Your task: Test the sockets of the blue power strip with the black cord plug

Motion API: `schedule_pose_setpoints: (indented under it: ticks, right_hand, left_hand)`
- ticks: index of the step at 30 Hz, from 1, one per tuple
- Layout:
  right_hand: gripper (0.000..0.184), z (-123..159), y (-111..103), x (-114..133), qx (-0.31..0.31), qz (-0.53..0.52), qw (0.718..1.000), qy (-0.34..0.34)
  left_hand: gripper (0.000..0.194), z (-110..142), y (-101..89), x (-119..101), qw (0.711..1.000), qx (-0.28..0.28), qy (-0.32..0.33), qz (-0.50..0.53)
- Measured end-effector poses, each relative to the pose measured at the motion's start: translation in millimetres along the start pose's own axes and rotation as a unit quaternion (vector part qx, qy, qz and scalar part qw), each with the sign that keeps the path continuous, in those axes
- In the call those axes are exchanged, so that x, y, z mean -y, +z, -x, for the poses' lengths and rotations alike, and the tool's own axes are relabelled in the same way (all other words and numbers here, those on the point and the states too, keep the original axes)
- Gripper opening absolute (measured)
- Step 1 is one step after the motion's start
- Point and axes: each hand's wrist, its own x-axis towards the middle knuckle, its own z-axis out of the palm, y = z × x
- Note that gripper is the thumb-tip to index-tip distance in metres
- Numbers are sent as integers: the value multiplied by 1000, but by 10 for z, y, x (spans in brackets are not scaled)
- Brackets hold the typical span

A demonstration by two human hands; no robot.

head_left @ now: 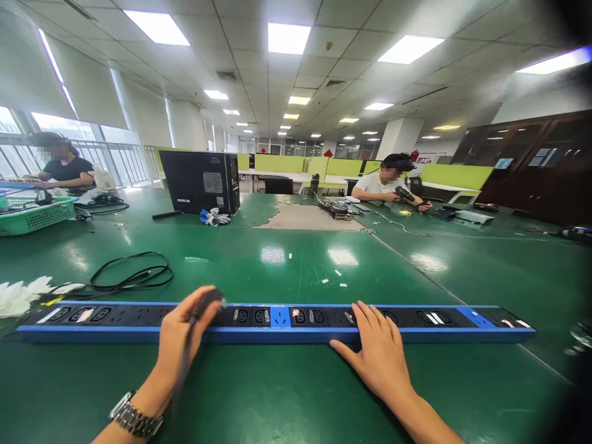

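Note:
A long blue and black power strip [259, 335] lies across the green table in front of me, its several sockets facing up. My left hand [178, 336] is closed around a dark cable plug [206, 302], slightly blurred, with its pale tip pointing right above the strip's left half. The plug's cable hangs down along the wrist, which wears a metal watch. On the right half of the strip, my right hand [379, 351] lies flat with fingers stretched across the top and the thumb spread along the near edge.
A coiled black cable [132, 274] and white petal-like things [25, 296] lie at left. Farther back are a green basket [37, 216], a black computer case [198, 182], and gloves [215, 217]. Two people sit beyond, one handling a drill-like tool [404, 193]. Small paper scraps dot the table.

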Motion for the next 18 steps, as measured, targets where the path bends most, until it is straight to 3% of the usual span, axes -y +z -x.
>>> schedule_pose_setpoints:
  ticks: [1,2,5,7,14,18]
  right_hand:
    - [85,0,-2,1,-1,0,1000,0]
    - [85,-1,-6,4,-1,-1,1000,1]
    - [82,-7,-23,24,8,-5,1000,8]
    - [80,-13,-28,35,18,-6,1000,15]
    - [76,-28,-178,78,59,-28,997,40]
    - [78,-161,-348,491,83,-137,986,-42]
  left_hand:
    - [40,-3,100,-109,999,-23,-25,33]
    - [39,-2,219,-218,999,-7,-21,44]
    - [31,25,585,-449,991,122,52,-15]
    - [29,55,745,-480,981,161,74,-82]
    - [26,140,808,-307,954,185,167,-169]
    - [44,214,795,-267,932,201,212,-217]
